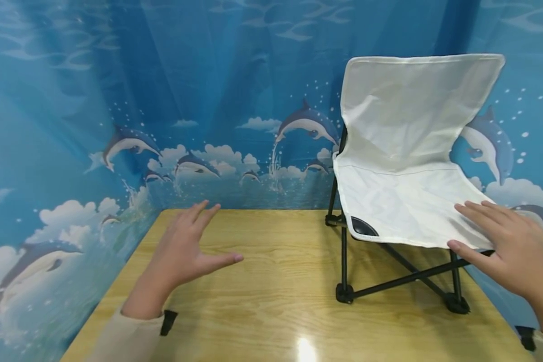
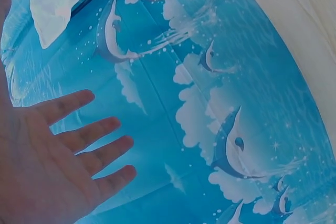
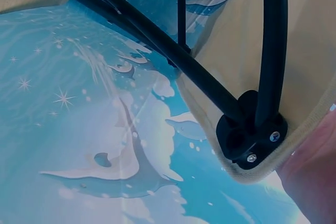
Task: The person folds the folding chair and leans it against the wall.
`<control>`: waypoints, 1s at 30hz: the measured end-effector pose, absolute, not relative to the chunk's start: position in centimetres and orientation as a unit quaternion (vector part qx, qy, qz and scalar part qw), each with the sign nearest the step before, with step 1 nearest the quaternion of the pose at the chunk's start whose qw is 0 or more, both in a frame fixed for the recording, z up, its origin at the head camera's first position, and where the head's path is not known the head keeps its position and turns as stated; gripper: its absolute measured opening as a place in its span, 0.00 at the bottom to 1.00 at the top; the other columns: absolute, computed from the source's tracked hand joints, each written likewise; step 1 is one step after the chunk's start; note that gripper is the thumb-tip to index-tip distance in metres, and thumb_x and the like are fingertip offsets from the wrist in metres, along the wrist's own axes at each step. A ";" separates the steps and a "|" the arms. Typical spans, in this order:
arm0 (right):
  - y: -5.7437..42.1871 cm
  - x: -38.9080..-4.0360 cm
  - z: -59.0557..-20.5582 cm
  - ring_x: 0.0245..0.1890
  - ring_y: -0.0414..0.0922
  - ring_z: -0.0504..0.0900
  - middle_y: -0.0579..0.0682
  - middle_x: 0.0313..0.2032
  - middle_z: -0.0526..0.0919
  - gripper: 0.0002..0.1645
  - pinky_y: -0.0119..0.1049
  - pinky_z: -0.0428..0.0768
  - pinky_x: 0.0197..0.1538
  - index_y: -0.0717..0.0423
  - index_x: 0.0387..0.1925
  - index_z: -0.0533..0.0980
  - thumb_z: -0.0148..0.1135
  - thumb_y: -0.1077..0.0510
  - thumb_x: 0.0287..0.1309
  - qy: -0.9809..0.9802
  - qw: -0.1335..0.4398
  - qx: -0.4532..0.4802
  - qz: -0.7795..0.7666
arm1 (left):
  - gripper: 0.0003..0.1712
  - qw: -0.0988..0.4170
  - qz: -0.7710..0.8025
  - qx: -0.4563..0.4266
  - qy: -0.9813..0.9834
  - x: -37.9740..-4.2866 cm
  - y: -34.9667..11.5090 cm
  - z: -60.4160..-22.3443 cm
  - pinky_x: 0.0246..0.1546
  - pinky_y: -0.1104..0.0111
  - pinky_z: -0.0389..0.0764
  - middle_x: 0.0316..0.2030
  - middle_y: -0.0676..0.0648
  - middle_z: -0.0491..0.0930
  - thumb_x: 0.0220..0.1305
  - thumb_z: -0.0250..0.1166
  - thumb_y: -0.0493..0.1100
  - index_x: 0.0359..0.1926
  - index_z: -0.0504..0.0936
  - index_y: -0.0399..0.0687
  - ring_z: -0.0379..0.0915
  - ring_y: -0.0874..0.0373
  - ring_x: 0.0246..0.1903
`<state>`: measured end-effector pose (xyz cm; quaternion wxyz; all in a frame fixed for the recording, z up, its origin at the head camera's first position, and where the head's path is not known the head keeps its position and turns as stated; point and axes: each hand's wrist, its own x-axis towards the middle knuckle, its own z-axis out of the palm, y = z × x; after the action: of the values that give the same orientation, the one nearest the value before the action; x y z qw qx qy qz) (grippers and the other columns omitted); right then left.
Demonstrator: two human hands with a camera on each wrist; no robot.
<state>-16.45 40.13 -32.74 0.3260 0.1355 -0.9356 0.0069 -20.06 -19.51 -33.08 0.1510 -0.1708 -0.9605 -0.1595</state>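
A small folding chair with white fabric (image 1: 402, 201) and a black tube frame stands unfolded at the right of the wooden table (image 1: 262, 281). Over the front right corner of its seat is my right hand (image 1: 518, 246), fingers extended and thumb spread; whether it touches the fabric I cannot tell. The right wrist view shows the seat's underside (image 3: 226, 40), a black corner joint (image 3: 252, 135) with screws, and part of the hand (image 3: 315, 171) beside the edge. My left hand (image 1: 181, 251) hovers above the table's left part, fingers spread, holding nothing.
A blue curtain (image 1: 199, 90) printed with dolphins and clouds hangs behind the table and along both sides. The chair's crossed black legs (image 1: 416, 276) stand on the tabletop near its right edge. Each wrist wears a black strap (image 1: 168, 322).
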 end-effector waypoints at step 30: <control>41.6 -15.7 -34.6 0.65 0.76 0.72 0.74 0.63 0.79 0.48 0.68 0.57 0.80 0.60 0.68 0.78 0.69 0.29 0.60 -0.930 0.341 0.133 0.034 | 0.62 0.201 -0.209 -0.252 -0.923 -20.7 -14.2 -34.5 0.71 0.32 0.68 0.78 0.43 0.67 0.51 0.69 0.84 0.80 0.68 0.58 0.66 0.37 0.75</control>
<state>-15.74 41.57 -34.63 0.3407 0.1325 -0.9302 0.0342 -20.68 -14.15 -34.46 0.2014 -0.2523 -0.9230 -0.2093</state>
